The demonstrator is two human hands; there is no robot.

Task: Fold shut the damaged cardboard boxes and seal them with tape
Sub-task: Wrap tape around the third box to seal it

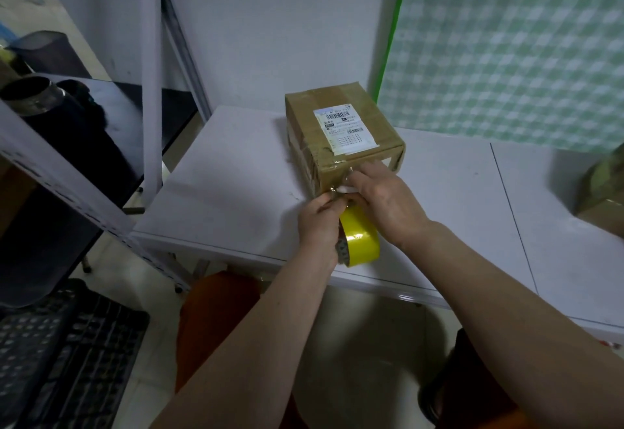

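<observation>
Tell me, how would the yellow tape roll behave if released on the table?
The yellow tape roll is round, so on edge it may roll. It hangs past the white table edge and could drop. Its glossy surface looks slippery.

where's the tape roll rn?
Head view, center: the yellow tape roll hangs between the left hand and the right hand, just in front of the cardboard box, above the white table's near edge.

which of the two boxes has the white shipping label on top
The brown cardboard box at the table's middle, by both hands; the other box at the right edge shows no label.
</observation>
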